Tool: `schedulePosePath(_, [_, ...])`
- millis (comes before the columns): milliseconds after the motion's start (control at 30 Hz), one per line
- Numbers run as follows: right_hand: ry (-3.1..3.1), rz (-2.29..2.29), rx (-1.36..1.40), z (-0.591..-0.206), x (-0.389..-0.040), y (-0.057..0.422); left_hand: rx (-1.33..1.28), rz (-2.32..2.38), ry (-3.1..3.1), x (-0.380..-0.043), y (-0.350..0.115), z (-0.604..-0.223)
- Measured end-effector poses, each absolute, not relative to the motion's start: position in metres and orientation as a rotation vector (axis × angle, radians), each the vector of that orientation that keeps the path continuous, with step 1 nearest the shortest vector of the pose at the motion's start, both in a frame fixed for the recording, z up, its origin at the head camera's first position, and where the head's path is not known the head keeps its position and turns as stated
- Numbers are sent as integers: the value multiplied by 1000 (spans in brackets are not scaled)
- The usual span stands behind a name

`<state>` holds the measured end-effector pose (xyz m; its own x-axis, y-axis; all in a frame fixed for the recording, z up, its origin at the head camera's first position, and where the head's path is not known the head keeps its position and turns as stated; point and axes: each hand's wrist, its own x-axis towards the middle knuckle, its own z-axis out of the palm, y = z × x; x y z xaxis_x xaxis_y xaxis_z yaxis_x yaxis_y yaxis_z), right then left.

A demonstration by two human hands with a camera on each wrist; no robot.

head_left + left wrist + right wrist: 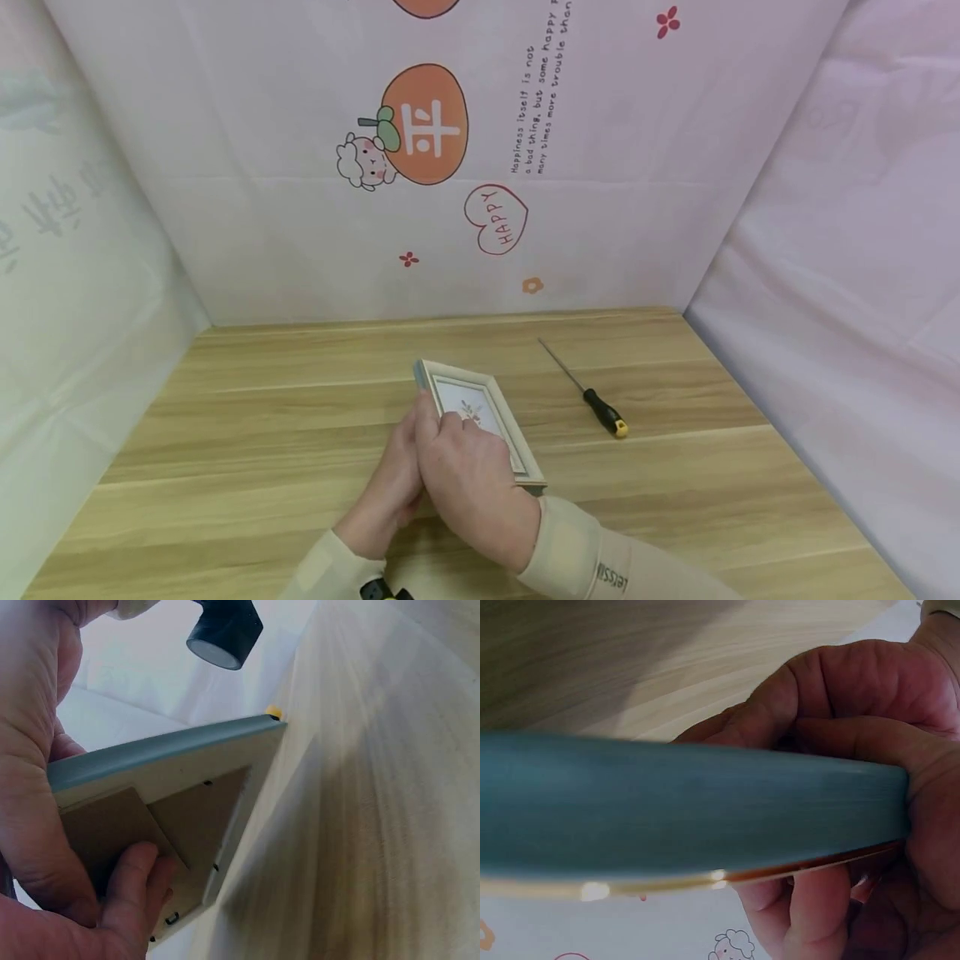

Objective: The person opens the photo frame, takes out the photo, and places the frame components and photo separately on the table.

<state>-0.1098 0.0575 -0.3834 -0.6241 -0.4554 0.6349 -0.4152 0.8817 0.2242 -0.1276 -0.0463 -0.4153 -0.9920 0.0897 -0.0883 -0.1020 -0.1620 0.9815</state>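
Both hands hold a small picture frame point(536, 467) tilted above the table, its floral picture facing up and away. My right hand point(472, 479) grips the near left edge, fingers over the front; in the left wrist view its thumb point(49, 862) curls round to the back. My left hand point(393, 471) is at the same edge from beneath, its fingers point(135, 877) against the brown backing board point(202, 814). A brown stand flap point(124, 814) and small dark metal tabs show on that back. The blue-green side edge point(667, 806) fills much of the right wrist view.
A screwdriver point(602, 412) with a black and yellow handle lies on the wooden table point(262, 417), right of the frame. Printed white cloth point(300, 250) walls in the table at the back and on both sides.
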Motion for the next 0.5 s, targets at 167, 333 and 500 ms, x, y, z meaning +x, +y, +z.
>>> schedulePosePath(167, [-2433,-33,643,-382,-106,62,-29,2313,1854,-126,-46,-420])
schedulePosePath(333, [-2554,83,703,-373,-104,72,-12,2307,1828,-128,-47,-423])
schedulePosePath(500, [-2728,201,745,-356,-110,92,-57,2303,1830,-133,-48,-426])
